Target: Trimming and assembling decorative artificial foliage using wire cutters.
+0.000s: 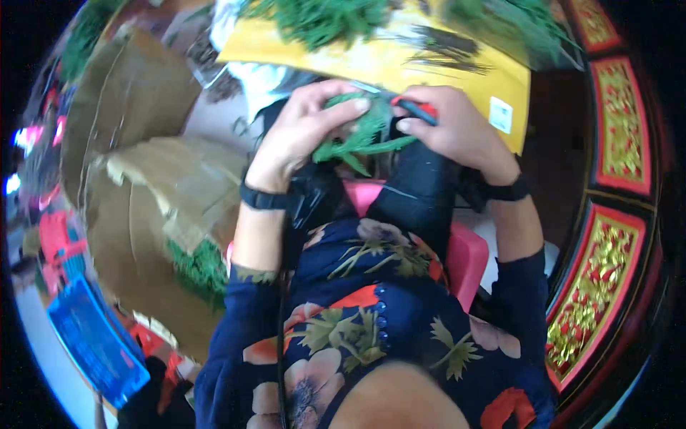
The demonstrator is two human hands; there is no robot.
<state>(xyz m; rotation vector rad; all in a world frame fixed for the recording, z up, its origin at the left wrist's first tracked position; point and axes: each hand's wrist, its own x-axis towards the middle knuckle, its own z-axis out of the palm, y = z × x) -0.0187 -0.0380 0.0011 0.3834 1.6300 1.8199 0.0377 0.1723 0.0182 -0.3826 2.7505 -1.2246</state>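
My left hand (311,125) is closed, thumb and fingers pinching a green feathery leaf sprig (368,132) above my lap. My right hand (450,125) grips a tool with a red and black handle (418,109). A thin grey part runs from that tool toward my left fingertips, at the top of the sprig; blur hides its exact kind. The sprig's lower stem reaches to just below my right thumb. Just beyond both hands lies a yellow board (314,63), bearing a heap of green sprigs (329,20) and a bundle of thin dark stems (446,50).
A large open cardboard box (121,214) stands at my left with more greenery (200,272) inside. Beyond it, toward the lower left, is a blue plastic crate (96,339). Red panels with gold carving (600,279) line the right side. I sit on a pink plastic chair (468,264).
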